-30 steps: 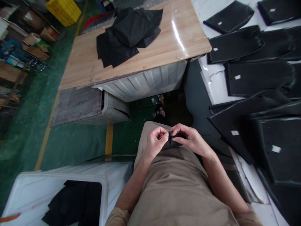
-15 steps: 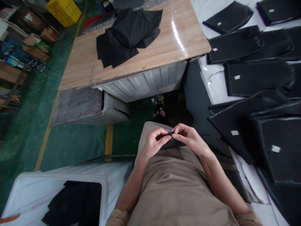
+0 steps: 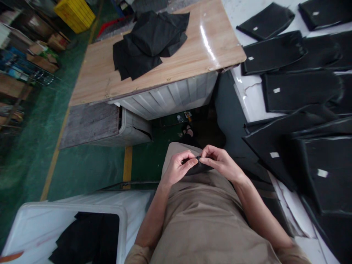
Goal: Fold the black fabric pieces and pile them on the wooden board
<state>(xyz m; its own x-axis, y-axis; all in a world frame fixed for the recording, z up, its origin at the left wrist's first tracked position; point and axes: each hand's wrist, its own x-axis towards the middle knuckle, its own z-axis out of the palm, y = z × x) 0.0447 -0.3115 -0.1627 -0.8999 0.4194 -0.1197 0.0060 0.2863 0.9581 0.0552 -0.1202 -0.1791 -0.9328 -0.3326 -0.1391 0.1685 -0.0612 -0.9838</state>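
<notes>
A small piece of black fabric is pinched between my two hands over my lap, against the brown apron. My left hand grips its left part between thumb and fingers. From the other side my right hand pinches the edge, thumb on top. The fingertips of both hands nearly meet at the gathered edge. Most of the piece hangs below the fingers and its full shape is hidden.
Black fabric pieces lie heaped on the wooden tabletop ahead. Flat black pieces with white tags cover the white table at right. A white bin holding black cloth stands at lower left. A yellow crate sits farther off.
Both hands stay at the same place over the lap, still pinching the black fabric. The thumbs have shifted slightly to the left along its edge.
</notes>
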